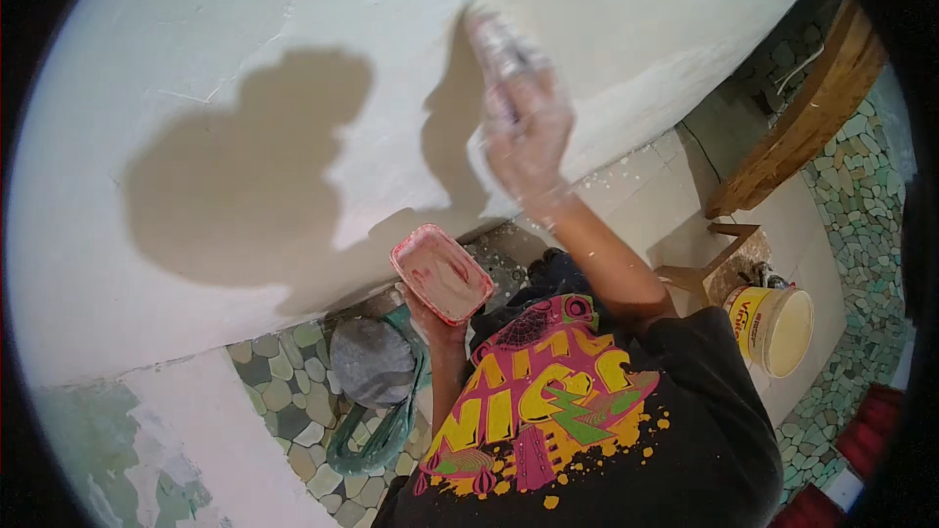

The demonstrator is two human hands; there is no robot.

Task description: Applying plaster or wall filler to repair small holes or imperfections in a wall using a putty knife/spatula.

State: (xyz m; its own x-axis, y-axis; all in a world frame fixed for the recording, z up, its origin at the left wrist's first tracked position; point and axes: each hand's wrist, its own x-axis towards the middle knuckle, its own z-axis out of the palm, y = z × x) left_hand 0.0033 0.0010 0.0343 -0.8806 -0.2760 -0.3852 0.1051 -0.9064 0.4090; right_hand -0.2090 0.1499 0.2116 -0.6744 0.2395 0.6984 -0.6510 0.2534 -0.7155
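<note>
My right hand point(530, 142), smeared with white plaster, is raised against the white plastered wall point(245, 68) and grips a putty knife point(496, 44) whose blade presses on the wall surface. My left hand point(427, 313) is lower, near my chest, holding from below a pink rectangular tray point(442, 272) smeared with pale plaster. The fingers of the left hand are mostly hidden under the tray. My dark shirt with a bright printed pattern point(548, 401) fills the lower middle of the view.
A grey bowl-like tub with green straps point(372, 367) sits on the pebble-tiled floor point(284, 401) below the tray. A white and yellow plastic bucket point(773, 328) stands at the right. A curved wooden beam point(812, 108) leans at upper right.
</note>
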